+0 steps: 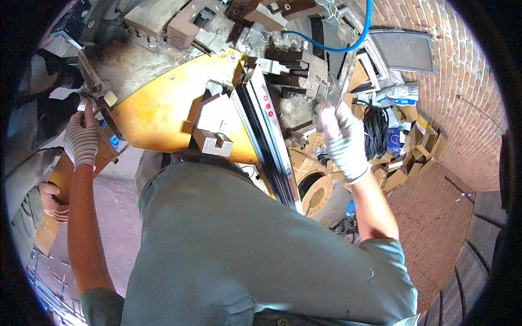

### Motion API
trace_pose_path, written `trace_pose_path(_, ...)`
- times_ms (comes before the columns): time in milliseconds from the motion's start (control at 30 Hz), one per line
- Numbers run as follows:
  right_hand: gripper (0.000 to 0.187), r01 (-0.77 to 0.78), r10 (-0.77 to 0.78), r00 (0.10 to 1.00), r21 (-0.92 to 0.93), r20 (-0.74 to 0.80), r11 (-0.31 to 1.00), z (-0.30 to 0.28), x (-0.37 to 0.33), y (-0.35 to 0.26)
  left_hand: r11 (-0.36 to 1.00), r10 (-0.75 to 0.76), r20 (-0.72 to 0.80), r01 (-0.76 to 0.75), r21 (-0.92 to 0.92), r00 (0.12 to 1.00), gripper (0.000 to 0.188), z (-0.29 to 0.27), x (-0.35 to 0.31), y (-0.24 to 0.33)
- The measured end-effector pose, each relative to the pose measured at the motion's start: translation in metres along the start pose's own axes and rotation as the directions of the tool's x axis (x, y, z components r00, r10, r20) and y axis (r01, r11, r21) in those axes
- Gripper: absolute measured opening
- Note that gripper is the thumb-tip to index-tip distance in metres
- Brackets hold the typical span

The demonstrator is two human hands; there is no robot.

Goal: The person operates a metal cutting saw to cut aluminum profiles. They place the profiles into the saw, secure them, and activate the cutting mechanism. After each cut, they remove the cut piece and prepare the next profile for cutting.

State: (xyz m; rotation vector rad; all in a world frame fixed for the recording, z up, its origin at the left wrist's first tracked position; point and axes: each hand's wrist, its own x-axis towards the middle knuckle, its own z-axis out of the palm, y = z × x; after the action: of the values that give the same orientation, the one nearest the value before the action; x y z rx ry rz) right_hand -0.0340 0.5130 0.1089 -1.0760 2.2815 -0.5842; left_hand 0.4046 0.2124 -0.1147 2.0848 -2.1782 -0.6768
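My left hand (81, 140), in a white glove with grey stripes and bare fingertips, is closed at the end of a worn metal bar (95, 81) at the left. What lies between its fingers is hidden. At the right, my right hand (345, 138), in a matching glove, is raised beside grimy steel clamp blocks (312, 76). Its fingers are smeared by motion, so their grip does not show. Between my hands lies a yellow metal plate (157, 117), with a notched steel block (213, 142) on its near side. A long black-and-silver rail (272, 141) slants beside it.
Another person's bare hand (53, 204) rests by a brownish-yellow panel at the far left. A blue hose (348, 49) curves overhead. Coiled black cable (376, 130), cardboard boxes (427, 144) and a spool (316, 196) crowd the right, before a brick wall (462, 70).
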Motion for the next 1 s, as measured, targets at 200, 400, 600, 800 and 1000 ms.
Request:
trace_pose_path(200,0.031,-0.234,0.223,0.962,-0.053,-0.161,0.971,0.061,-0.090,0.020,1.000,0.029,-0.046,-0.029,0.011,0.999,0.056,0.001,0.001,0.003)
trace_pose_path(400,0.043,-0.182,0.203,0.963,0.129,-0.179,0.975,0.121,-0.129,0.004,0.980,0.198,-0.116,-0.198,0.007,0.973,0.043,0.001,-0.002,-0.003)
trace_pose_path(600,0.048,0.135,-0.137,0.986,-0.023,-0.097,0.991,0.132,-0.122,-0.042,0.972,0.234,-0.083,-0.233,0.027,0.969,0.057,-0.002,-0.001,-0.004)
trace_pose_path(800,0.036,0.241,-0.259,0.965,0.255,0.036,0.936,0.182,-0.097,-0.114,0.949,0.314,-0.117,-0.306,0.083,0.942,0.054,-0.002,0.001,-0.004)
trace_pose_path(1000,0.036,0.011,-0.047,0.970,0.148,0.241,0.989,0.294,0.000,-0.132,0.971,0.237,-0.050,-0.237,-0.008,0.970,0.054,-0.001,0.001,-0.003)
